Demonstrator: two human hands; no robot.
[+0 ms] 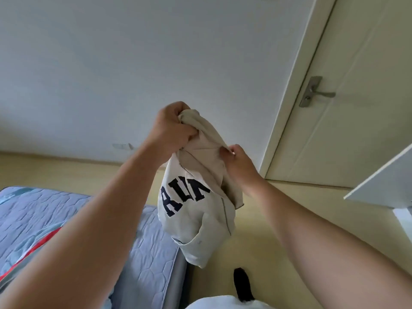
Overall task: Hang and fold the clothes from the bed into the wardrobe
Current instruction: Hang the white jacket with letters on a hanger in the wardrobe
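Spreading across 8 o'clock, the bed (55, 210) carries a grey garment with a red stripe (33, 249). The closed door (356, 108) fills 2 o'clock, and a white panel (383, 181), probably the wardrobe's, juts in at 3 o'clock. The cream sweatshirt (196, 219) lettered RUN hangs mid-air at centre, clear of the mattress, bunched and twisted. My worry: with only 2 small holds on crumpled cloth, a shake could tug it loose onto the floor, or it could get folded inside out. The left hand (171, 128) clenches the top wad at the cloth's 12 o'clock. The right hand (239, 162) pinches an edge at 2 o'clock, fingertips (224, 152) pressed into a fold.
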